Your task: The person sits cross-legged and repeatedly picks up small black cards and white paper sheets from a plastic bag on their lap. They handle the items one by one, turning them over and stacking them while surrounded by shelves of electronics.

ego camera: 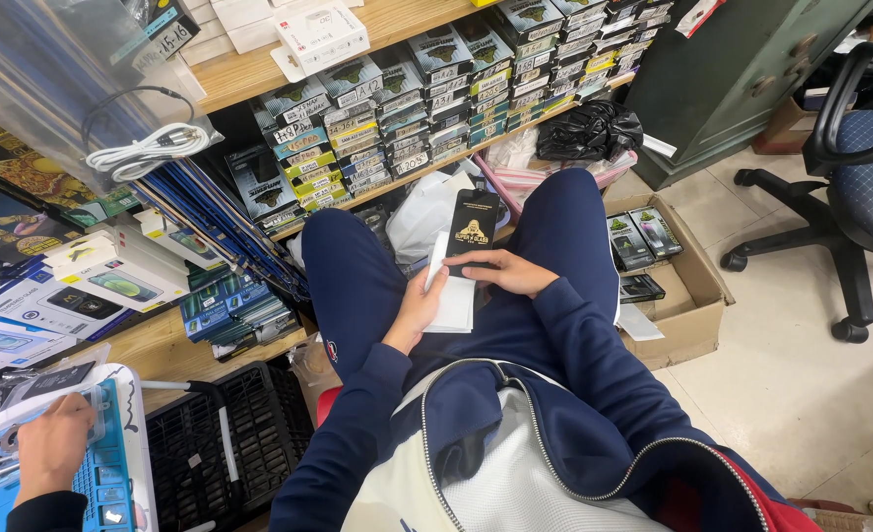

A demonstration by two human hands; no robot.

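I sit with both hands over my lap, legs in dark blue trousers. My left hand (419, 308) grips the left edge of a flat white package (453, 296). My right hand (508, 272) rests on top of it and pinches a slim black package (472, 223) with gold print, which stands upright against the white one. Both packages lie between my knees.
Wooden shelves (259, 74) stacked with several small boxes run ahead. A cardboard box (687, 286) with packages sits at my right, a blue office chair (865, 187) beyond. Another person's hand (54, 443) rests on a blue mat at lower left, beside a black crate (249, 424).
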